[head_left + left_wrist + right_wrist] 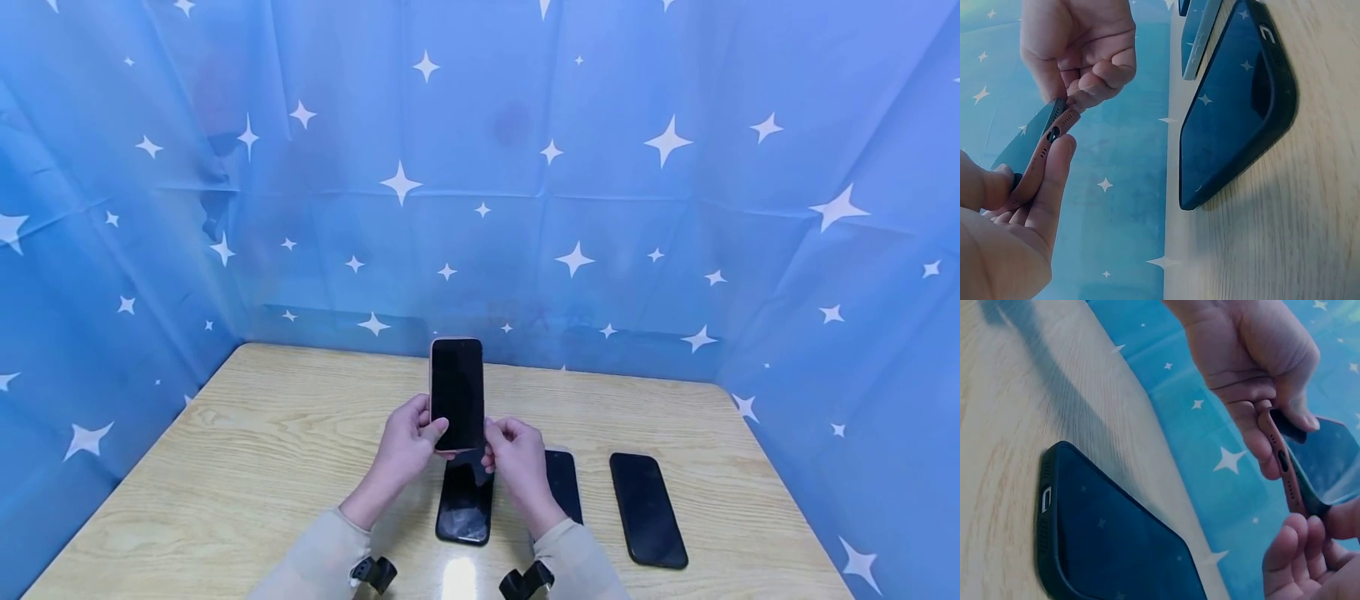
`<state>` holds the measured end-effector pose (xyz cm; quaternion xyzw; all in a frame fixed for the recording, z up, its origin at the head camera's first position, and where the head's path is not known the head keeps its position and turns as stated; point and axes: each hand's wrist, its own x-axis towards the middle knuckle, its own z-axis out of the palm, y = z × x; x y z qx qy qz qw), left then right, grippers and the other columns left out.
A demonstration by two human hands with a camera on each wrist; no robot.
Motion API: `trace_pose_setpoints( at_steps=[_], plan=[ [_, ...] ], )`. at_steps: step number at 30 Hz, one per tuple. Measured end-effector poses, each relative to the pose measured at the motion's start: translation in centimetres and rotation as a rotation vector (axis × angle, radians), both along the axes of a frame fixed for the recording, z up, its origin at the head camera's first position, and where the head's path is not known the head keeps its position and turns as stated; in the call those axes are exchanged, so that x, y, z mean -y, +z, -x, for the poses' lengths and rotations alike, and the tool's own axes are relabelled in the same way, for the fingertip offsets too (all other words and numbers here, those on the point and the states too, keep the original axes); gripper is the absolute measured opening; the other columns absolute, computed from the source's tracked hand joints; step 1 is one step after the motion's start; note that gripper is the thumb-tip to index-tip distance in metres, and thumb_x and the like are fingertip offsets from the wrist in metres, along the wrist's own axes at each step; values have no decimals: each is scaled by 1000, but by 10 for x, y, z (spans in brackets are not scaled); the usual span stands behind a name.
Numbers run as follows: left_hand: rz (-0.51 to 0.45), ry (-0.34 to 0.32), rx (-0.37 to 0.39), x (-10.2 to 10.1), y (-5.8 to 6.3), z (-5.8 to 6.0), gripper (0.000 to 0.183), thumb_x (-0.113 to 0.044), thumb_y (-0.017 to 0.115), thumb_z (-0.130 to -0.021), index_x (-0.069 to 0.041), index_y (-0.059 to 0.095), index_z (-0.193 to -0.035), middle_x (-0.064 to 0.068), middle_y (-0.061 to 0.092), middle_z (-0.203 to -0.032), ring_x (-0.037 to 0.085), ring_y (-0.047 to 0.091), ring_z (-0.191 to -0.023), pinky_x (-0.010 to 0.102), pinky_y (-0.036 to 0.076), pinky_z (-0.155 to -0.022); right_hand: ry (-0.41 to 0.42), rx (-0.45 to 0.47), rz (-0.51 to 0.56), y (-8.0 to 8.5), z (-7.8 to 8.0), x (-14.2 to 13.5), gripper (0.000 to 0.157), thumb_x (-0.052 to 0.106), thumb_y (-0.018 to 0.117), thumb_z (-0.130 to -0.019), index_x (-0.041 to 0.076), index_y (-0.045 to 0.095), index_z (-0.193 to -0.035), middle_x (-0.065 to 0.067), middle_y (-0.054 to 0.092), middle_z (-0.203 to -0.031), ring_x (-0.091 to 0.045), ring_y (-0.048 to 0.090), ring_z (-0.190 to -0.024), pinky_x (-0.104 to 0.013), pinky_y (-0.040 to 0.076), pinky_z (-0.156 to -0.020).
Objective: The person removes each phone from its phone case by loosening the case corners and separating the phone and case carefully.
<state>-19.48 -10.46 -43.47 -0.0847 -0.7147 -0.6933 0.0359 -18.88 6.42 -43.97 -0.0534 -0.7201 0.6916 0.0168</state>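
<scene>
Across the pale wooden table [300,450], three dark phones lie side by side: here's the leftmost phone [463,510], glossy with reflections, the middle phone [566,485], partly hidden, and the rightmost phone [649,511], slightly apart. A glare [459,578] flashes off the wood! Behind hangs creased blue cloth [480,108], scattered with white four-pointed stars [401,182].

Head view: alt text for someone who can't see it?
A left hand and right hand grip a dark-screened, pink-edged phone above a wooden table. Three other phones lie on it; starry blue fabric hangs behind.
</scene>
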Motion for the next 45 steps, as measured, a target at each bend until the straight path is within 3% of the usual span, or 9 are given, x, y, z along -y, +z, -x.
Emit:
trace_pose_setpoints(
  at_steps=[7, 11, 18, 24, 38, 45],
  plan=[
    [46, 29, -51, -3, -2, -2, 12, 14, 57, -97, 10, 59, -108, 30, 72, -98, 39, 75, -78, 40, 66, -56, 19, 3, 55, -3, 1, 0, 30, 10, 60, -104, -14, 66, -88, -4, 59, -64, -11, 63, -53, -24, 62, -53],
    [68, 42, -57, -2, -4, 0, 12, 13, 57, -97, 11, 59, -109, 30, 72, -96, 37, 75, -76, 40, 66, -55, 26, 7, 34, -4, 1, 1, 35, 14, 57, -105, -12, 65, -84, -5, 61, -64, -12, 64, -54, -26, 63, -55],
    [81, 71, -24, 0, -5, 1, 8, 10, 59, -98, 9, 60, -106, 25, 73, -93, 39, 75, -82, 42, 66, -58, 73, -11, -76, -7, -1, -1, 39, 34, 77, -94, -3, 68, -88, -6, 66, -70, -15, 67, -61, -28, 64, -61],
    [67, 47, -16, 1, -7, 2, 8, 10, 60, -98, 10, 59, -106, 27, 73, -95, 38, 76, -87, 44, 66, -60, 128, -63, -169, -11, 3, -4, 31, 22, 84, -88, 1, 61, -86, -5, 65, -73, -14, 68, -60, -32, 65, -61],
    [-5, 31, 53, 1, -5, 4, 16, 8, 70, -92, 11, 61, -105, 29, 74, -94, 38, 76, -85, 51, 66, -62, 289, -99, -218, -6, 10, -18, 27, 16, 76, -95, 2, 55, -88, -7, 67, -73, -18, 67, -64, -33, 64, -65],
    [86, 51, 48, 3, -7, 4, 17, 4, 76, -89, 8, 62, -98, 24, 76, -89, 31, 77, -76, 43, 66, -60, 365, -158, -343, -6, 10, -23, 27, 17, 73, -97, 1, 59, -80, -7, 67, -71, -16, 66, -61, -35, 64, -60]
  ],
)
